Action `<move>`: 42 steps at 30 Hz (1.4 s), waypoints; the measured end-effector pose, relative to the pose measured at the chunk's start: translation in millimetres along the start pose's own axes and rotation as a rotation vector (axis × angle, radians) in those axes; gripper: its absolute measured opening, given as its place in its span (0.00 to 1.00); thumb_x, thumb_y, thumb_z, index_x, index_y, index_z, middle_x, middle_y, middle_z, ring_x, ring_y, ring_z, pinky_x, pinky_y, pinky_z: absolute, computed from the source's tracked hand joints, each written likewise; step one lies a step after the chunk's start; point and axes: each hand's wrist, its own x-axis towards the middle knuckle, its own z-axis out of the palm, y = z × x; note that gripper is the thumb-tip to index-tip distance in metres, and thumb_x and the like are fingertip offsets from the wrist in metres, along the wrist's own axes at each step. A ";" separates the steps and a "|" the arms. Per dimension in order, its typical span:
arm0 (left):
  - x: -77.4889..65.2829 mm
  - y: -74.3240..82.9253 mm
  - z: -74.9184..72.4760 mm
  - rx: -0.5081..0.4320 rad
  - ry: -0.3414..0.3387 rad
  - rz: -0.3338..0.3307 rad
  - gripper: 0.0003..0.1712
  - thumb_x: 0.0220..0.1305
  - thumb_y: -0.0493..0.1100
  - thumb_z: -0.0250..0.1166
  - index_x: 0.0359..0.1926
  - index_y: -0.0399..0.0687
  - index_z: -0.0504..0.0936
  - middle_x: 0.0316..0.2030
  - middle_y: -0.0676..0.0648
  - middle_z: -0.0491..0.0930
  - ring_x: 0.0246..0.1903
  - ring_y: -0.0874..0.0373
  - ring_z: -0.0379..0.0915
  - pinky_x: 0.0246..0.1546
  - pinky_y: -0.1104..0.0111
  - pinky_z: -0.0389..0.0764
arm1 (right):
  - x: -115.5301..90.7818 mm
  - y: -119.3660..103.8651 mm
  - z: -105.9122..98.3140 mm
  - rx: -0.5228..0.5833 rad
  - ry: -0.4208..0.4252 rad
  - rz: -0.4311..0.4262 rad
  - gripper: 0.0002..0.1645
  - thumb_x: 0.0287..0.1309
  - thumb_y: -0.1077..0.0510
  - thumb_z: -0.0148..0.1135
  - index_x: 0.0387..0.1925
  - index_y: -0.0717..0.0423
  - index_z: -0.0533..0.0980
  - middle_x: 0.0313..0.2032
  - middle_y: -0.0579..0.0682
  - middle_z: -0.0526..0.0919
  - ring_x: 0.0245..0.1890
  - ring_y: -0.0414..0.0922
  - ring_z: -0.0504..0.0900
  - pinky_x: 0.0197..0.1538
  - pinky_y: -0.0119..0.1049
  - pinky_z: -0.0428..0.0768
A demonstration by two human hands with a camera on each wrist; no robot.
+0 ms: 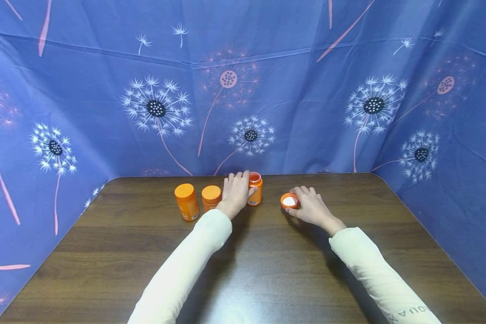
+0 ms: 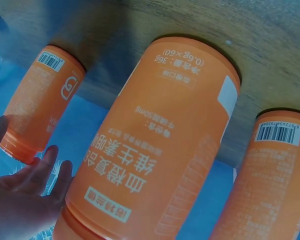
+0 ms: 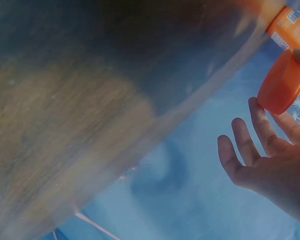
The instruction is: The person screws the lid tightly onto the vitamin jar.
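Observation:
Orange tubs stand near the back of the table [image 1: 263, 279]. My left hand [image 1: 236, 193] is at the uncapped orange bottle [image 1: 256, 193], its thumb across the front side and its fingers near the neck. In the left wrist view, that bottle [image 2: 42, 100] shows a bare threaded neck between my thumb and fingers. To the right, my right hand [image 1: 312, 209] pinches an orange lid [image 1: 289, 201], its white inner face turned up. The right wrist view shows the lid [image 3: 281, 85] between thumb and forefinger, the other fingers spread.
Two capped orange bottles stand left of my left hand: one at the far left [image 1: 187, 202] and one [image 1: 211, 197] partly hidden by that hand. A blue dandelion-print cloth [image 1: 299, 112] hangs behind the table and along both sides.

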 end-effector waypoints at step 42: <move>-62.9 -5.0 -15.9 -0.019 0.145 0.221 0.26 0.54 0.59 0.63 0.43 0.44 0.73 0.36 0.47 0.81 0.39 0.49 0.72 0.44 0.59 0.70 | -6.2 -30.5 -8.2 0.151 0.133 -0.162 0.34 0.41 0.49 0.70 0.50 0.58 0.70 0.45 0.53 0.76 0.44 0.52 0.69 0.44 0.49 0.65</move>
